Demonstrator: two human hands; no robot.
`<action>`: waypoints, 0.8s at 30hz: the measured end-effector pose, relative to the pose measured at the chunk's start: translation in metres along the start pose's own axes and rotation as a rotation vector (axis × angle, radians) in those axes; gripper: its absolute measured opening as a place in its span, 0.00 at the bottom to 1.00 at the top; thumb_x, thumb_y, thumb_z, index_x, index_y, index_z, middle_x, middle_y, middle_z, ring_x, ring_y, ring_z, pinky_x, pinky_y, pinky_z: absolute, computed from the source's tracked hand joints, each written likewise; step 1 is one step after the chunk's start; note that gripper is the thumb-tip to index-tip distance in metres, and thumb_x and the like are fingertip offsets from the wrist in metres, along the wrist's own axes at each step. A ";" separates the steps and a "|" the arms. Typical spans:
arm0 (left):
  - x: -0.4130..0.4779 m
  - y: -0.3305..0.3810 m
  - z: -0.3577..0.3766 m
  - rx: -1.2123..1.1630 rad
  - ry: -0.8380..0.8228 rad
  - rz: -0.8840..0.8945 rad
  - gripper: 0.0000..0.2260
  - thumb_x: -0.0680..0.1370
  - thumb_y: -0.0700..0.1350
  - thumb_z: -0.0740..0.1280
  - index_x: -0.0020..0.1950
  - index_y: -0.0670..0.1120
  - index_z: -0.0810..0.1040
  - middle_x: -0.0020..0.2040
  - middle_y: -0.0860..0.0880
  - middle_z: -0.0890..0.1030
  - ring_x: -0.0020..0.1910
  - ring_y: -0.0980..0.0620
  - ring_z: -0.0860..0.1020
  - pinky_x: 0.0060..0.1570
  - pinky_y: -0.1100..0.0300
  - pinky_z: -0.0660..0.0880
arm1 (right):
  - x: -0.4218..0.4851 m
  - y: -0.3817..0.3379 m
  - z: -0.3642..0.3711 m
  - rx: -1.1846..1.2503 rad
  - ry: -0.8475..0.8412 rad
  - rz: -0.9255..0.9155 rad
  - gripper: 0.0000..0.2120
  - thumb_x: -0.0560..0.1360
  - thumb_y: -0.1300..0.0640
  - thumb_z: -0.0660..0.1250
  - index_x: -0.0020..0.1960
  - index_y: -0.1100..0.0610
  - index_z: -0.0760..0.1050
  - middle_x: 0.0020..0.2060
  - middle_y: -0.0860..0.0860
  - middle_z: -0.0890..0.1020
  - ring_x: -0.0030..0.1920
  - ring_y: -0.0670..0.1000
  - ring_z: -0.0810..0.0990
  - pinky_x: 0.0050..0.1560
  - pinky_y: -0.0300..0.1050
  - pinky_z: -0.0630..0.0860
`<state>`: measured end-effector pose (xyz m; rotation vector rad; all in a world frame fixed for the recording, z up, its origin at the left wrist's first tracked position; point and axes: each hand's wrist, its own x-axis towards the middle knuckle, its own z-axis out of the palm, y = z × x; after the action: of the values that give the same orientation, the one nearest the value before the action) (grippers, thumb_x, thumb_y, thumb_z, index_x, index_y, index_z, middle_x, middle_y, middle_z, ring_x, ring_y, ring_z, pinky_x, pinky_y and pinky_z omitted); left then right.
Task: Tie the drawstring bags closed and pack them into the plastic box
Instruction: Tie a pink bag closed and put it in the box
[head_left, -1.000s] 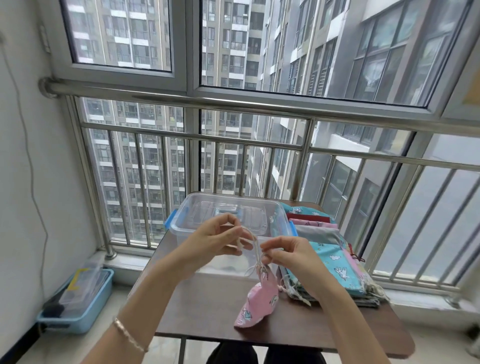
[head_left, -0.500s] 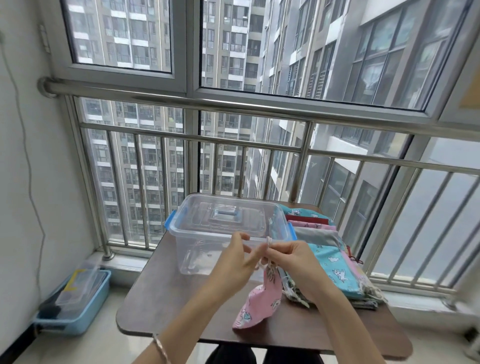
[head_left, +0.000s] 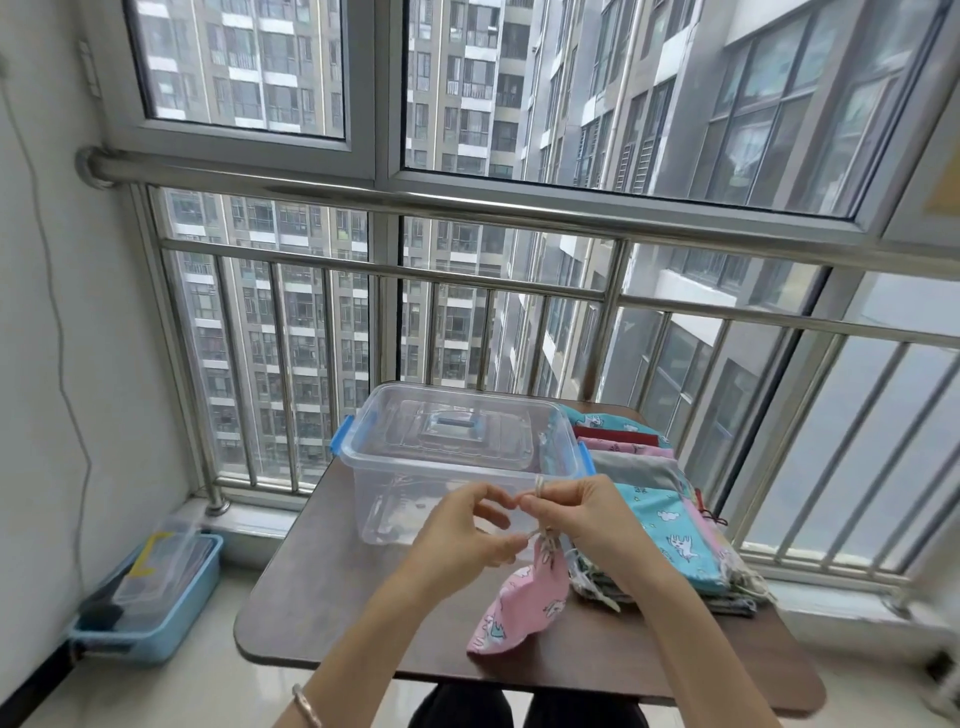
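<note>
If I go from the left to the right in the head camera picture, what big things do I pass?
Blue bin on the floor → clear plastic box → pile of drawstring bags.

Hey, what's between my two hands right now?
The drawstring of the pink bag, pinched by the left hand and right hand, in the head view.

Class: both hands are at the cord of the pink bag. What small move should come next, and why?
Probably draw the two hands apart to pull the knot tight. The left hand and the right hand each pinch the pale drawstring cord at the gathered neck of the pink patterned fabric bag. A loose loop stands up between the fingers, so the tie looks unfinished.
</note>
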<state>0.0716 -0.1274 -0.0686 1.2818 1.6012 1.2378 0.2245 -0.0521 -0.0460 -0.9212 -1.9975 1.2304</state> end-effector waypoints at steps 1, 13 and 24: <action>0.000 0.001 -0.001 0.009 -0.038 -0.027 0.13 0.71 0.41 0.76 0.53 0.47 0.78 0.49 0.47 0.79 0.36 0.53 0.83 0.41 0.60 0.80 | 0.001 0.001 -0.001 -0.007 0.002 -0.003 0.07 0.73 0.58 0.73 0.40 0.61 0.85 0.29 0.56 0.76 0.31 0.46 0.71 0.35 0.41 0.70; 0.001 0.003 0.013 -0.110 -0.107 -0.080 0.08 0.75 0.47 0.72 0.48 0.43 0.85 0.33 0.52 0.80 0.31 0.58 0.74 0.39 0.63 0.74 | 0.003 -0.001 0.000 -0.029 0.020 -0.031 0.03 0.72 0.62 0.73 0.43 0.60 0.86 0.41 0.61 0.83 0.39 0.47 0.81 0.43 0.41 0.79; 0.004 0.009 0.024 -0.084 0.044 0.022 0.08 0.71 0.49 0.75 0.43 0.45 0.87 0.31 0.53 0.82 0.26 0.64 0.73 0.32 0.68 0.70 | 0.006 -0.002 -0.010 -0.113 0.094 0.016 0.03 0.72 0.54 0.74 0.43 0.52 0.86 0.41 0.50 0.86 0.43 0.45 0.84 0.47 0.45 0.81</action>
<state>0.0957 -0.1178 -0.0668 1.2311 1.5529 1.3410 0.2282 -0.0428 -0.0400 -1.0331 -2.0051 1.0715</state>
